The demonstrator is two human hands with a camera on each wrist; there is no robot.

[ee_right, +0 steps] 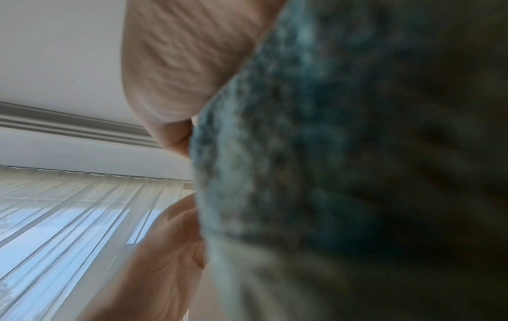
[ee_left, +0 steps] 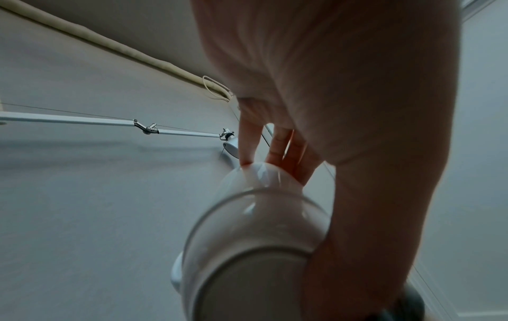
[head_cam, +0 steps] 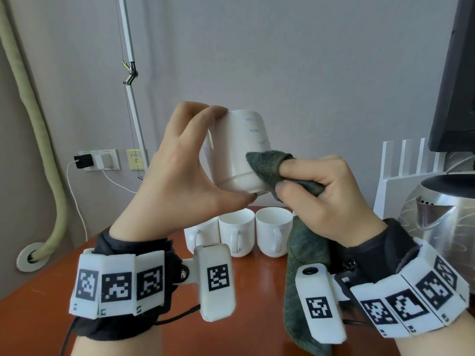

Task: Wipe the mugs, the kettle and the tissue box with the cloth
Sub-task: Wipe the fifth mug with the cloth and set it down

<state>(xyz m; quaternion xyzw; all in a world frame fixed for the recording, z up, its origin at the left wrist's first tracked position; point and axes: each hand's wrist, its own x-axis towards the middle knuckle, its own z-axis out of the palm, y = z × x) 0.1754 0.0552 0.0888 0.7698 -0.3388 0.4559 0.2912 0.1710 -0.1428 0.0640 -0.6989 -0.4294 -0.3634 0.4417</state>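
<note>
Marker-covered wrist bands (head_cam: 119, 287) fill the bottom of the head view, strapped over dark sleeves. Above them, at frame centre, the left hand (head_cam: 180, 173) clamps a white mug (head_cam: 237, 150) upside down in the air, fingertips on its rim and thumb under its base. At centre right the right hand (head_cam: 326, 199) pinches the dark green cloth (head_cam: 267, 168) against the mug's lower wall; the rest of the cloth hangs down to the bottom edge.

Below the hands lies a reddish-brown wooden table (head_cam: 252, 291). Three more white mugs (head_cam: 273, 233) stand in a row on it, touching, handles toward the camera. At the right edge stands a shiny steel kettle (head_cam: 442, 219), with a white slatted rack (head_cam: 408, 170) behind it and a dark monitor (head_cam: 455, 86) above.

A pale grey wall (head_cam: 282, 52) closes the back, carrying a socket strip with plugged chargers (head_cam: 99, 160) at mid left. A white lamp arm (head_cam: 129, 73) rises at upper centre left, and a padded greenish pipe (head_cam: 33, 124) curves down the left edge into a wall hole.
</note>
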